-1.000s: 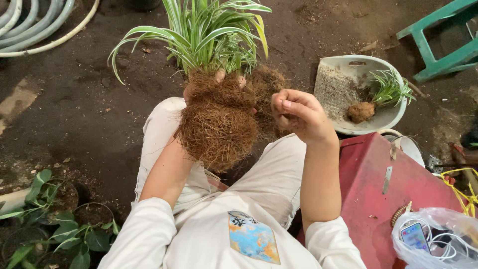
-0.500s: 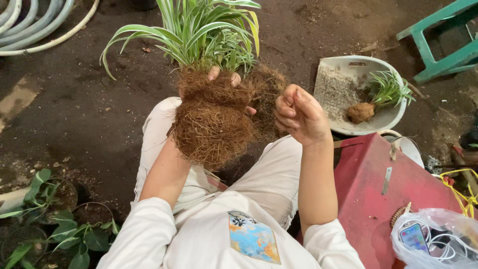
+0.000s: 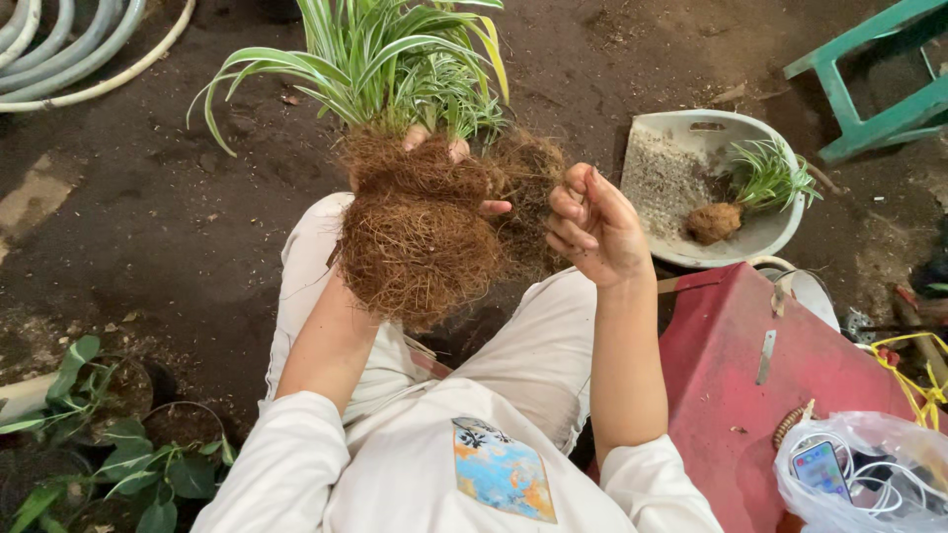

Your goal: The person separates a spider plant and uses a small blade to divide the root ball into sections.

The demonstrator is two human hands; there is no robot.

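Two hands work above the lap: the left hand (image 3: 434, 163), fingers (image 3: 492, 207) wrapped round it, holds up a striped plant (image 3: 395, 59) by its root ball (image 3: 420, 237); the right hand (image 3: 597, 227) hovers beside, fingers loosely curled, empty.

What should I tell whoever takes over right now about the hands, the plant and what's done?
Left hand: holds the striped-leaf plant up by its root ball, fingers wrapped round the top of the roots.
Right hand: loosely curled, beside the smaller root clump; contact unclear.
Nearby: grey tray with a small plant on the ground, red box at the right.
Done: plant is out of any pot, roots bare.
Left: clumps remain joined.
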